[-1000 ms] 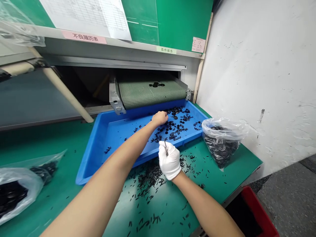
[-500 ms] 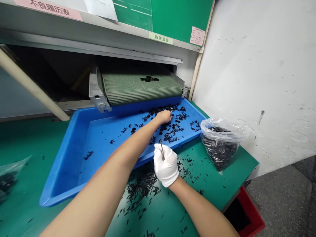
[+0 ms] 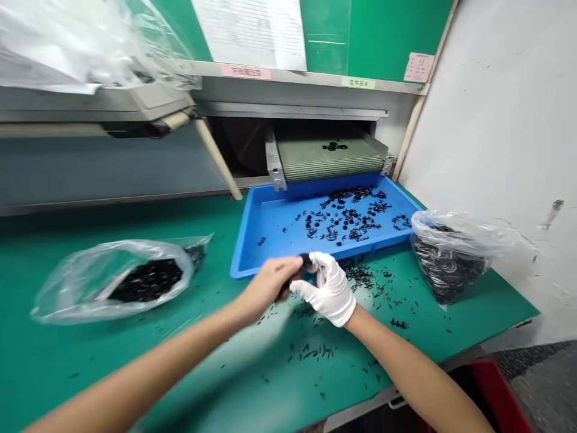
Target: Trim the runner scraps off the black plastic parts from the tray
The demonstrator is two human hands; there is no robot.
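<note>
Left hand is out of the blue tray and now meets the gloved right hand in front of the tray's near edge. Left grip: clamped on a small black part. Right grip: fingers up against that part, can't tell if they're closed on anything.

Progress, my read: partway. Loose slivers litter the tabletop nearer than the tray, so plenty looks trimmed. Clear bag left of the tray and full bag just right of it both hold black pieces. Left to do: the branched bits and discs scattered in the tray, plus a few discs on the belt behind it.

Hard to see: held part mostly covered by fingers; thin tool in the glove unclear; red bin, near right of the tray, cut off; labels above the tray blurred.
</note>
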